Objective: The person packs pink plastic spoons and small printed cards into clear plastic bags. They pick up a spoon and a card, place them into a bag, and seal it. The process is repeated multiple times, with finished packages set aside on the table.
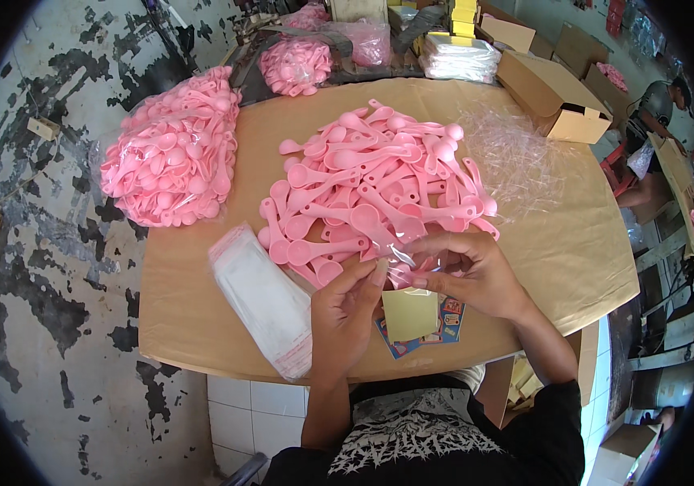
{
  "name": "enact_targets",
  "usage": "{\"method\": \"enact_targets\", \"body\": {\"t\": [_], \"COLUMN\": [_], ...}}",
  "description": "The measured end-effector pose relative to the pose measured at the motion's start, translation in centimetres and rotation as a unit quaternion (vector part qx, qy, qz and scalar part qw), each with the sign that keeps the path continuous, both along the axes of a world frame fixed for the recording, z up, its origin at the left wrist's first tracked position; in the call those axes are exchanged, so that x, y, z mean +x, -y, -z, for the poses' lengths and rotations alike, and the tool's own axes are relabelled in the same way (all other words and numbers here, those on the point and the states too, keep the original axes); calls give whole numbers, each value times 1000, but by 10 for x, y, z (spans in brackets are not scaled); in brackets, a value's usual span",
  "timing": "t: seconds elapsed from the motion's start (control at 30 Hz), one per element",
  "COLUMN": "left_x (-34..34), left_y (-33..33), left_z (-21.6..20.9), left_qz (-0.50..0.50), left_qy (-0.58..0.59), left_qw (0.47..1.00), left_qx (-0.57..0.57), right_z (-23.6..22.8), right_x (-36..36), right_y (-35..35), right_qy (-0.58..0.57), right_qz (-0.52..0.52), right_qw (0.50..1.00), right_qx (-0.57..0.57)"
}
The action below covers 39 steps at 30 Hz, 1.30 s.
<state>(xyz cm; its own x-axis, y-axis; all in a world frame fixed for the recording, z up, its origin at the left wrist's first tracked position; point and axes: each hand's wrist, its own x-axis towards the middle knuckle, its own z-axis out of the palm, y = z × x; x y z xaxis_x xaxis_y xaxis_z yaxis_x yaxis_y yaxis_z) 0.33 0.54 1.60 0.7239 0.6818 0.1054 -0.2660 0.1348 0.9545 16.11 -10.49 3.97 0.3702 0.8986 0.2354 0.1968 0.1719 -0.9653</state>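
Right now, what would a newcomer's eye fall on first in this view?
A heap of pink spoons dominates the middle of the brown tabletop; at its near edge, the left hand and right hand hold clear plastic between them. Next comes a bulging bag of similar spoons at the tabletop's left edge, then the peeling wall at far left.

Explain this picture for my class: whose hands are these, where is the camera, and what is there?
There is no machine: a person works with bare hands. The picture comes from a fisheye camera on the person's head, looking down, so straight edges bend. On a table covered in brown paper lie a heap of pink plastic spoons, a stack of clear plastic sleeves and a pale yellow rectangular slip; a clear bag of pink spoons sits at the left. The right hand pinches shiny clear plastic film, pink showing in or through it; the left hand is beside it, its grip unclear.
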Motion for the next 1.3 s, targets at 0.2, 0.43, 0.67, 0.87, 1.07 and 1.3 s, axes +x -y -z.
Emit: {"method": "enact_targets", "body": {"t": [0.2,0.43,0.67,0.87,1.07,1.3], "left_x": [3,-7,-10,-11,-10,-5], "left_y": [1,-6,-5,-6,-5,-1], "left_z": [0,-5,-6,3,-8,5], "left_qz": [10,135,171,157,146,156], "left_qy": [44,-1,29,38,-13,20], "left_qw": [995,991,985,983,987,981], "left_qx": [84,-18,15,86,61,114], "right_z": [-2,-14,-6,-8,-9,-13], "right_x": [7,8,22,33,36,35], "right_y": [6,13,23,21,22,24], "right_qy": [45,68,118,199,240,281], "right_qz": [-93,-46,-73,-120,-104,-91], "right_qw": [994,996,990,969,962,953], "right_qx": [-23,-36,28,88,73,63]}}
